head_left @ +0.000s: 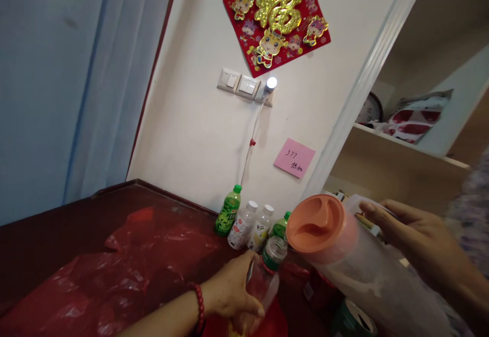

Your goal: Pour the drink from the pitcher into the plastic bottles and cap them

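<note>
My left hand (231, 288), with a red bead bracelet at the wrist, is wrapped round a clear plastic bottle (263, 281). The bottle has no cap and a green band below its open mouth. In my right hand (408, 230) is the handle of a translucent pitcher (367, 276) with an orange lid (317, 223). The pitcher is tilted, its lid end close to the bottle's mouth but apart from it. No stream of liquid shows. Under the bottle lies something red (277, 321), partly hidden by my left hand.
Against the wall stand a green bottle (228, 212), two white-capped bottles (243, 225) (261, 227) and another green-capped bottle (280, 226). A red plastic bag (114, 276) spreads over the dark table (49, 240). A green can (353, 319) is below the pitcher; shelves (412, 146) stand right.
</note>
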`<move>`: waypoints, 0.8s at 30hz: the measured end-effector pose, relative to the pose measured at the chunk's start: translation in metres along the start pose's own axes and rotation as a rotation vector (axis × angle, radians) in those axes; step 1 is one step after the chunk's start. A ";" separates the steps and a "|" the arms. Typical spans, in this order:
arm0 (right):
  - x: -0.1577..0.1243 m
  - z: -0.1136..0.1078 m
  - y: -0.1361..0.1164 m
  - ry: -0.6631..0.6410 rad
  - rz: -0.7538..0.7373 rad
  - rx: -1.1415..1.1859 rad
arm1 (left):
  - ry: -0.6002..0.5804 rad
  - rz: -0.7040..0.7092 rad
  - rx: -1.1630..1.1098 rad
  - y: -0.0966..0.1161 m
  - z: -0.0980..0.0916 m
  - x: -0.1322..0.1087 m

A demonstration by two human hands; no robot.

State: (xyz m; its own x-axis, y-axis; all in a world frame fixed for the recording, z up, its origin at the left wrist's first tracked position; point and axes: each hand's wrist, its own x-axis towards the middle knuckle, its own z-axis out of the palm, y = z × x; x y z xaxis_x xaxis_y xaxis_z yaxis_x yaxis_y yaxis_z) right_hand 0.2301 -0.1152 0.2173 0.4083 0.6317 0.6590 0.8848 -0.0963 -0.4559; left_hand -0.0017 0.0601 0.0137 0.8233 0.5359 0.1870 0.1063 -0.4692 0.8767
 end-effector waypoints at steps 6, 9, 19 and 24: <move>-0.001 0.004 -0.007 -0.039 -0.015 -0.004 | 0.000 -0.001 0.006 -0.003 0.000 0.001; 0.001 0.004 -0.008 -0.053 -0.012 -0.038 | 0.001 0.013 0.008 -0.004 0.001 0.002; 0.008 0.004 -0.018 -0.044 -0.029 -0.129 | 0.000 -0.004 -0.012 0.003 0.000 0.000; 0.015 0.000 -0.017 -0.076 0.002 -0.170 | 0.008 0.033 -0.034 -0.003 0.001 0.000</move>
State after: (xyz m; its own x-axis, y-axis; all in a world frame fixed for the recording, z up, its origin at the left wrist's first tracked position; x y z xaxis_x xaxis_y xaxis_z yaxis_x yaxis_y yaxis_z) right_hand 0.2214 -0.1040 0.2343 0.3972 0.6874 0.6081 0.9120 -0.2220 -0.3448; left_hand -0.0017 0.0603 0.0104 0.8213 0.5267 0.2194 0.0600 -0.4621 0.8848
